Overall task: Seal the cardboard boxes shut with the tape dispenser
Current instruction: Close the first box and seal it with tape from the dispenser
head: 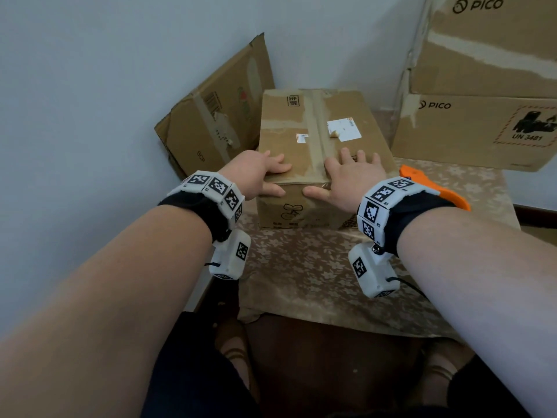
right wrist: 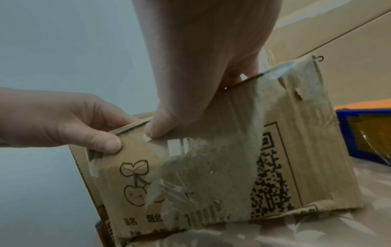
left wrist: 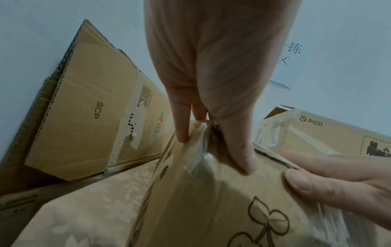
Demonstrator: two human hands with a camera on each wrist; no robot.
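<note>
Both hands rest on the near end of the cardboard box (head: 316, 137) in the middle of the counter (head: 301, 273): left hand (head: 259, 173) and right hand (head: 346, 176) lie either side of the taped centre seam (head: 319, 131), fingers flat on top, thumbs hooked over the near face. Pressing the flaps level, edges meeting, looks like the step. Keep that pressure even, then reach right for the orange tape dispenser (head: 434, 185) lying just beside the box

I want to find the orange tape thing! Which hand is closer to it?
Right. The right hand rests on the box just beside the orange tape dispenser; the left hand is on the box's far side.
</note>
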